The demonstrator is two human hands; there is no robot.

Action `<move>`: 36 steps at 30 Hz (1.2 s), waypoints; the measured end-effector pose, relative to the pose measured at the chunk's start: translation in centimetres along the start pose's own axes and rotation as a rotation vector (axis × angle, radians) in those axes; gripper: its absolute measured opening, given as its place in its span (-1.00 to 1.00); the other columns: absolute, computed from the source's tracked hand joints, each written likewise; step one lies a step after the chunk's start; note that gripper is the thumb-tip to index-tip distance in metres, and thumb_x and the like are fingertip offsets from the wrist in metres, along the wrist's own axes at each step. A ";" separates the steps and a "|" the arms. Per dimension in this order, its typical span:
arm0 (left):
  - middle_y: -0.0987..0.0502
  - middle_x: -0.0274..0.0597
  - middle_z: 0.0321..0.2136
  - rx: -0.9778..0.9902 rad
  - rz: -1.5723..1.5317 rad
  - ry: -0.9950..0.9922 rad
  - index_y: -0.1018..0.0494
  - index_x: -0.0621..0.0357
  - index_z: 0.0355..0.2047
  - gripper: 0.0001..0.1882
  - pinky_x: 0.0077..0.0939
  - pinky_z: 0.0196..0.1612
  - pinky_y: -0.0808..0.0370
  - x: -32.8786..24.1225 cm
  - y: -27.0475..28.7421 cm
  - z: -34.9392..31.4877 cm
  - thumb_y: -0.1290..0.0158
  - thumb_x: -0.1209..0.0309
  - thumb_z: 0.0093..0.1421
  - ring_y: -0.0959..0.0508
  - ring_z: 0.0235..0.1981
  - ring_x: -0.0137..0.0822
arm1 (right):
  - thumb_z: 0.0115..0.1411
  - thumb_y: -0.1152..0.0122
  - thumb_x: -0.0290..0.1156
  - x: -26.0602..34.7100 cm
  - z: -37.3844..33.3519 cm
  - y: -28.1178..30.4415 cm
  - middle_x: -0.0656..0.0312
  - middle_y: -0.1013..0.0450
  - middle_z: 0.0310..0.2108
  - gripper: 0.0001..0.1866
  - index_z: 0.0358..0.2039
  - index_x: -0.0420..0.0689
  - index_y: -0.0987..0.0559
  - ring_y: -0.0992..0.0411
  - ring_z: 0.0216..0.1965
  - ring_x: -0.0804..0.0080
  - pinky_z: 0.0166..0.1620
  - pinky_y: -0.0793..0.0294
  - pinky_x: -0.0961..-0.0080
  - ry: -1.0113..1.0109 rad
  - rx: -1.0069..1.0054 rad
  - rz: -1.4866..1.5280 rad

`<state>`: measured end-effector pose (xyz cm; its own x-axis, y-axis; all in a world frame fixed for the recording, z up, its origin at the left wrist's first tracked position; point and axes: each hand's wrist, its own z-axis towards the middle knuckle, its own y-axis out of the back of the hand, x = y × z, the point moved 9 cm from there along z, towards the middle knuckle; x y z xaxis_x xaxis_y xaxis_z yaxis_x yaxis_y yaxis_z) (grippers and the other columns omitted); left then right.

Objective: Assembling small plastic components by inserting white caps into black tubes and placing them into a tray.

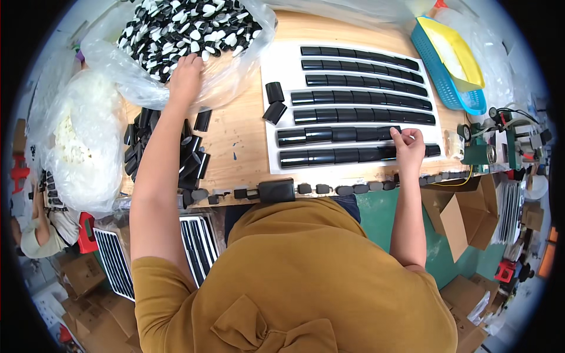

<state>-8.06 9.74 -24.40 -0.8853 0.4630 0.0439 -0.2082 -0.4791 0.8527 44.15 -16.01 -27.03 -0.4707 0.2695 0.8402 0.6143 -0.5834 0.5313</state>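
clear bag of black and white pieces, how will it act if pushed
The clear bag is probably floppy, since its thin film lies in creases. Its heap of loose black and white pieces would likely shift when pushed, and some might spill over the open edge.

1 white board [280, 66] — 7 rows [362, 99] blk pcs on it, 2 blk pcs [275, 92] beside rows' L ends. 1 blue basket [434, 69], 1 yellow tray [472, 62], 2 filled clear bags [232, 76], 2 hands [410, 150]. Blk/white bits [188, 35] — too many to count.
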 end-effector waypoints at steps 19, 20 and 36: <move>-0.59 0.00 -0.36 -0.173 -0.589 0.545 -0.49 0.25 -0.15 -0.82 -0.32 -0.19 -0.48 -2.0 7.5 -4.0 0.05 0.44 0.36 -0.59 -0.34 -0.13 | -0.02 -0.40 0.28 3.9 -1.8 -0.9 -0.07 -0.50 0.02 -0.17 0.00 -0.24 -0.61 -0.32 0.13 -0.09 0.17 -0.33 0.05 0.137 0.147 -0.803; -0.59 -0.05 -0.38 -0.120 -0.693 0.591 -0.49 0.26 -0.15 -0.82 -0.40 -0.20 -0.47 -1.7 6.6 -5.6 0.05 0.43 0.36 -0.58 -0.35 -0.25 | -0.03 -0.41 0.29 3.8 -1.8 -1.2 -0.09 -0.48 0.04 -0.15 0.02 -0.23 -0.60 -0.25 0.20 -0.11 0.19 -0.29 -0.01 0.112 0.169 -0.775; -0.46 -0.21 -0.59 -0.365 -1.577 1.089 -0.40 0.19 -0.24 -0.82 -0.59 -0.59 -0.25 -7.7 10.3 -16.1 0.18 0.42 0.27 -0.39 -0.62 -0.42 | 0.02 -0.40 -0.68 16.2 -8.1 -9.2 0.26 -0.41 -0.21 -0.44 -0.02 -0.07 -0.34 -0.42 -0.26 0.61 -0.26 -0.44 0.67 0.396 0.414 0.248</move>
<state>-10.04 -10.78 -24.37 0.3427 0.0466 -0.9383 -0.8789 -0.3369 -0.3377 25.75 -12.47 -19.16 -0.4330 -0.1863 0.8819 0.8925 -0.2256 0.3905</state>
